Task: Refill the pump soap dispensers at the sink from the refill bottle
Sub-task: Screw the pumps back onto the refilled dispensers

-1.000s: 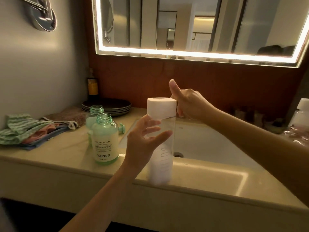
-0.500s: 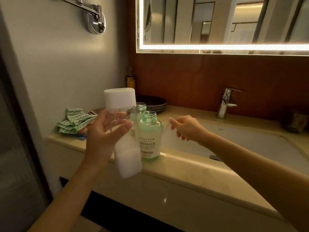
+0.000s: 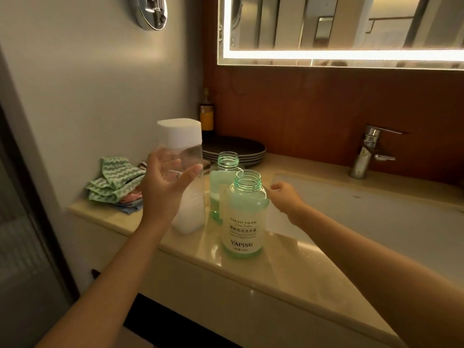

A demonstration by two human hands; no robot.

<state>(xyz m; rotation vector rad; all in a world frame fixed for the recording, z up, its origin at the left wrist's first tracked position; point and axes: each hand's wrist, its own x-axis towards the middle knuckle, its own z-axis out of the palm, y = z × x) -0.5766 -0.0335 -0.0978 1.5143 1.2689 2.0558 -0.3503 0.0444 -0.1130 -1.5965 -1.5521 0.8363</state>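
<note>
The clear refill bottle with a white cap has its base on the beige counter, leaning slightly, with white liquid in its lower part. My left hand is wrapped loosely round its middle, thumb across the front. Right of it stand two green-tinted soap dispenser bottles with open threaded necks and no pumps on. The front dispenser bottle is labelled FRESH FOAM YAPING; the back dispenser bottle is partly hidden behind it. My right hand hovers just right of the front one, over the sink's left edge, fingers curled.
Crumpled green and pink cloths lie at the counter's left end. Dark plates are stacked at the back beside an amber bottle. The white sink basin and chrome faucet fill the right. A lit mirror hangs above.
My left hand has lowered the refill bottle from the air onto the counter left of the dispensers. My right hand has come off the cap and down beside the front dispenser.
</note>
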